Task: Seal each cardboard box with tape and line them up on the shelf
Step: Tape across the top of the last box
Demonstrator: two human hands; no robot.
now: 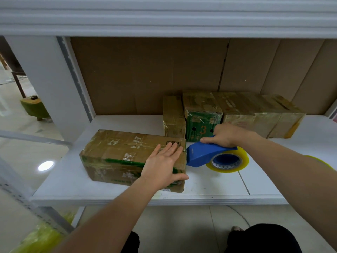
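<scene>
A: Nearest the camera, two bare forearms reaching forward over dark trousers, toward a white shelf (116,123).

B: And the hands?

A: Left hand (162,166) laid flat, fingers straight, pressing on the right end of a long brown cardboard box with a green stripe (127,157) at the shelf's front. Right hand (226,135) curled round a blue tape dispenser loaded with a yellowish roll of clear tape (213,155), nose touching that box's right end.

B: Progress?

A: Seemingly well along. Lined up at the back wall: a row of brown taped cardboard boxes (255,114), among them a green printed carton (201,125), all glossy with tape. Front box wrapped in shiny tape too, likely on its final strip. Left to do, by this view: cut the tape, slide the box into the row.
</scene>
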